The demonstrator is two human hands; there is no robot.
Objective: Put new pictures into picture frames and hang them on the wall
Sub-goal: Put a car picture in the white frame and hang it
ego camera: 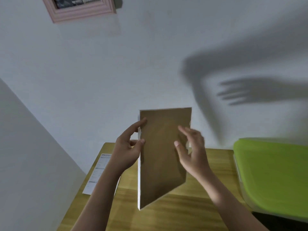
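Observation:
A picture frame (162, 157) with a white edge and a brown backing board stands upright above the wooden table, its back turned to me. My left hand (129, 147) holds its left edge, thumb and index finger pinching the rim. My right hand (191, 150) is at the right side of the backing, fingers spread and relaxed, blurred; whether it touches the board is unclear. A pink picture frame (80, 10) with a dark picture hangs on the white wall at the top left.
A wooden table (183, 214) lies below the hands. A printed white sheet (98, 172) lies on its left side, partly under my left forearm. A lime-green lidded box (273, 172) sits at the right. The white wall fills the background.

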